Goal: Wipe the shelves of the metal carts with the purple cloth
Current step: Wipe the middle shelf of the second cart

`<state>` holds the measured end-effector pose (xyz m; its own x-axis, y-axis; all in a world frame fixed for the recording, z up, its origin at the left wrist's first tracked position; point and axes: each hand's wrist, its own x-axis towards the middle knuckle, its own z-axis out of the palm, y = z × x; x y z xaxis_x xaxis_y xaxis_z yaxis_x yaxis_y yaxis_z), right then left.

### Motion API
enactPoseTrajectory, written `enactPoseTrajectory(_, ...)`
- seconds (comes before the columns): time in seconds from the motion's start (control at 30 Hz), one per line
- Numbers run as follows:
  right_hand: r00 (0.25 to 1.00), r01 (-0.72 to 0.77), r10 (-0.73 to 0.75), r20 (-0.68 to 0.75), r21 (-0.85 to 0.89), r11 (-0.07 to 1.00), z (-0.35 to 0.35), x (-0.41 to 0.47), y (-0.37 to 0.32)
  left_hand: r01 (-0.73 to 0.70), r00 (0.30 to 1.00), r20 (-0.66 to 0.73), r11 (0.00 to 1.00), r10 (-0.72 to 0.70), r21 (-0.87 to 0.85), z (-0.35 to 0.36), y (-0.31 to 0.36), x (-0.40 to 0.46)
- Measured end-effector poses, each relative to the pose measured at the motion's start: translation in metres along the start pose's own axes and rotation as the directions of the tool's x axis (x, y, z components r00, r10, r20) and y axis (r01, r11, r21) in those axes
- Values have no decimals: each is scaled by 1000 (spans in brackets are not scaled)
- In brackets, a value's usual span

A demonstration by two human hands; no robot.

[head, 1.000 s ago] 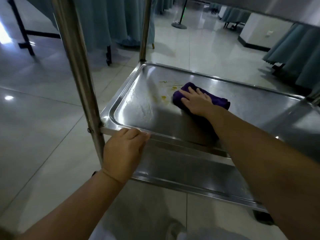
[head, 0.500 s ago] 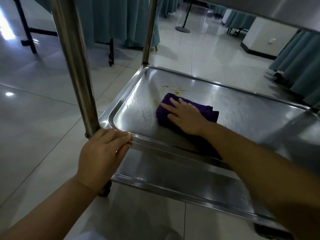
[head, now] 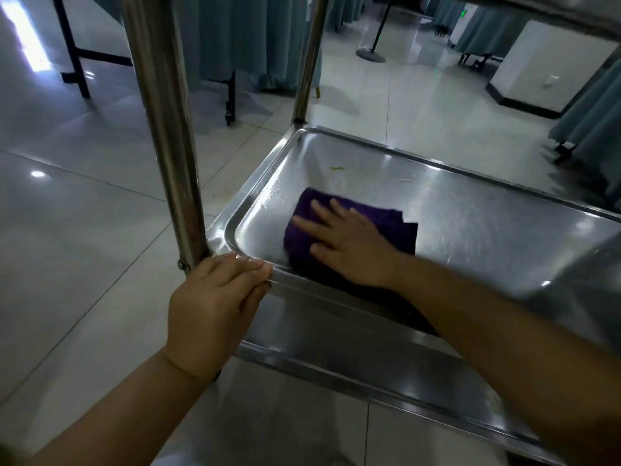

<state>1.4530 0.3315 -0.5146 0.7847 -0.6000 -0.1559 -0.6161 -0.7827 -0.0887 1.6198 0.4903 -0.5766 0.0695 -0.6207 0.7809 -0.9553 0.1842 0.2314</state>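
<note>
right hand (head: 349,245) is flat on the purple cloth (head: 386,223), fingers straight and spread, palm pressing the folded cloth down onto the middle shelf (head: 487,223) of the metal cart, over by the shelf's left end and close to its near rim. the cloth is bunched in a rough rectangle, partly covered by the hand, with its right edge sticking out past the wrist. left hand (head: 215,297) sits on the near left corner of that shelf, fingers held together and laid over the rim, right beside the near left post (head: 164,129); the thumb is hidden, so whether it grips underneath, can't tell. a small yellowish smear (head: 336,168) sits on the steel further back, apart from the cloth, near the far left corner, and there are wet streaks and droplets along the left wall. a lower shelf (head: 369,364) shows beneath. the far left post (head: 307,62) rises from the back corner. glossy tiled floor (head: 67,230) all around, teal curtains (head: 235,38) hanging behind.
</note>
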Motion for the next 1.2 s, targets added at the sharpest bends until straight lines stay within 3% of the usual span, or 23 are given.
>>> enactPoseTrajectory(0.1,992,103,-108,66,68,992,7,-23,-23,38,999,-1,999,-38,-11,1,1,-2)
enactPoseTrajectory(0.2,995,90,-93,41,87,992,3,-11,-19,48,999,-6,999,-48,-26,2,0,-2)
enactPoseTrajectory(0.4,999,-25,21,-44,-81,996,-9,93,32,54,998,-17,998,-55,-36,6,-3,-4)
enactPoseTrajectory(0.53,974,-218,219,-61,24,976,-17,148,54,48,998,-36,998,-49,-35,9,-5,-6)
enactPoseTrajectory(0.63,964,-256,261,-54,84,963,-20,148,45,41,999,-30,999,-42,-32,12,-9,-9)
enactPoseTrajectory(0.93,983,179,-180,-36,-26,984,3,39,-37,70,997,-15,997,-71,-29,10,-4,-8)
enactPoseTrajectory(1.1,983,178,-175,-61,36,983,0,50,-30,122,992,-15,990,-123,-65,12,4,-5)
enactPoseTrajectory(1.2,993,75,-72,-98,29,997,-8,94,-10,114,992,-43,991,-117,-66,12,4,-4)
